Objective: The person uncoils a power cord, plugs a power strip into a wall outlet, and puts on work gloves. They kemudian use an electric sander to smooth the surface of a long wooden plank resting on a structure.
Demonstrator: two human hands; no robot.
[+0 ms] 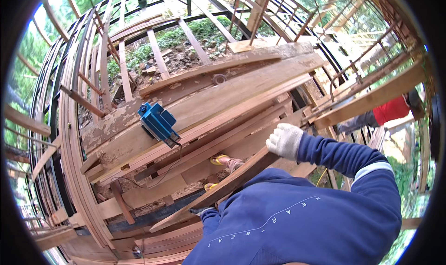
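Note:
A long wooden board (232,181) lies slantwise in front of my body. My right hand (284,141), in a white knit glove, is closed around its far right end. Near the board's lower left part, my left hand (200,211) grips it from the near side; most of that hand is hidden by the board and my blue sleeve. A blue electric hand planer (158,123) rests on a wide plank (223,98) beyond the board, its dark cord (174,165) trailing down over the lumber below.
Several planks and beams form an open frame around me, with gaps between them. A short wooden piece (121,202) lies at the left beside the cord. Rusty rebar (332,91) rises at the right. A person in red (391,111) is at the far right. My feet wear yellow sandals (217,159).

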